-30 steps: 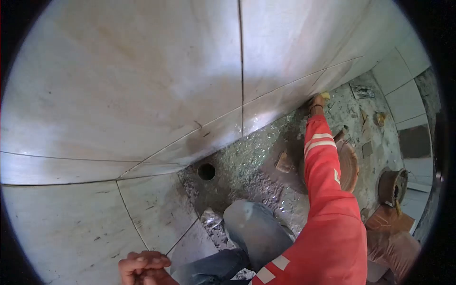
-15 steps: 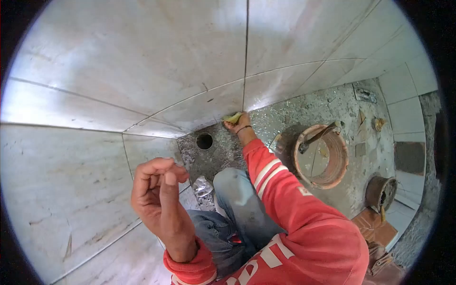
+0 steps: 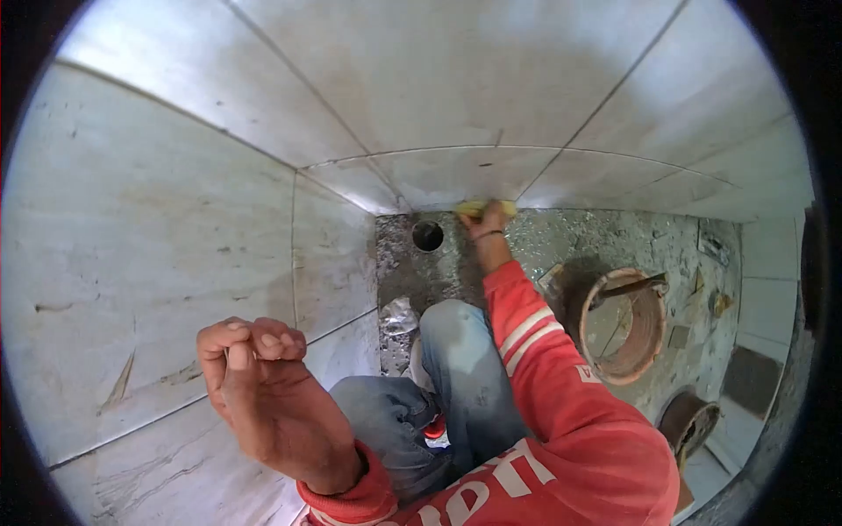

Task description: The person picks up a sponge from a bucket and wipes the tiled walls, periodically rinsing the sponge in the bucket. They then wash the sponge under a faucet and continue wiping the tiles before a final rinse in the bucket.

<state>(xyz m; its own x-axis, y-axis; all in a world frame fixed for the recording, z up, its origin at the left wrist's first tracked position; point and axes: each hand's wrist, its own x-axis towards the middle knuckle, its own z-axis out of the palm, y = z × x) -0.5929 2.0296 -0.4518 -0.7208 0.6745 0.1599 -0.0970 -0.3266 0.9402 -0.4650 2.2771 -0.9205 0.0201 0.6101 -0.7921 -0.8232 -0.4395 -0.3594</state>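
Note:
My right hand (image 3: 488, 226) grips a yellow sponge (image 3: 474, 209) and presses it against the bottom of the tiled wall (image 3: 438, 175), where the wall meets the rough floor. Part of the sponge is hidden behind the fingers. Just left of that hand, a round drain hole (image 3: 427, 235) opens in the wet floor. My left hand (image 3: 267, 386) is raised at the left, in front of the side wall tiles (image 3: 167, 263). Its fingers curl toward the palm with the thumb against them, and nothing shows in it.
A round clay-coloured tub (image 3: 653, 329) with a tool handle (image 3: 627, 289) across its rim stands at the right. Beyond it lie a trowel (image 3: 713, 248) and a second round container (image 3: 688, 419). Crumpled silvery plastic (image 3: 399, 316) rests near my knee.
The whole view has shifted, so the floor things sit farther right and the wall joints slant differently. My left hand's fingers have curled in more; my right hand stays at the wall base with the sponge.

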